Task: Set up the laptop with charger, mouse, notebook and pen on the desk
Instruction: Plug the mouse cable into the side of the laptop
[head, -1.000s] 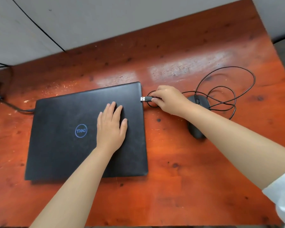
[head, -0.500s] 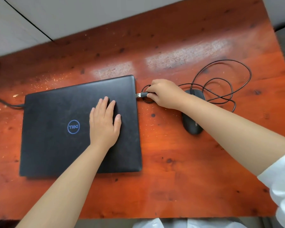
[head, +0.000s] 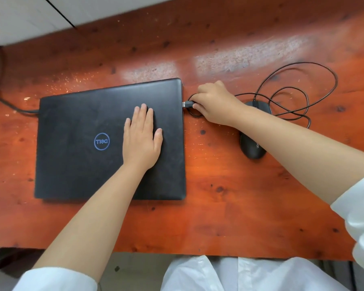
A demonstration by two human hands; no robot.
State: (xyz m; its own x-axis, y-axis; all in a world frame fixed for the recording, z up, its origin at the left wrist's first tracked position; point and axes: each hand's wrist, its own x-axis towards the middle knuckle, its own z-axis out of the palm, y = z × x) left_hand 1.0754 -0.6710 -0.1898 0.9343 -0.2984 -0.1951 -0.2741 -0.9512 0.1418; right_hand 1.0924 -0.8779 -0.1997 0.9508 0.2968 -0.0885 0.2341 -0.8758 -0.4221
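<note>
A closed black laptop [head: 80, 143] with a blue round logo lies on the reddish wooden desk [head: 229, 196]. My left hand [head: 142, 137] rests flat on its lid, fingers apart. My right hand [head: 215, 102] pinches the mouse's USB plug [head: 186, 104], whose metal tip touches the laptop's right edge. The black mouse [head: 253, 143] sits to the right, partly under my right forearm, its thin cable [head: 298, 95] looped behind it. A charger cable [head: 13, 108] meets the laptop's left edge. No notebook or pen is in view.
A white wall panel [head: 114, 9] runs along the desk's far edge. The desk's near edge is close to my body, with white clothing [head: 240, 274] below it. The mouse cable loops cover the far right of the desk.
My right hand has carried the USB plug left from a small gap until its tip meets the laptop's right edge. My left hand stays flat on the lid. The camera has tilted down.
</note>
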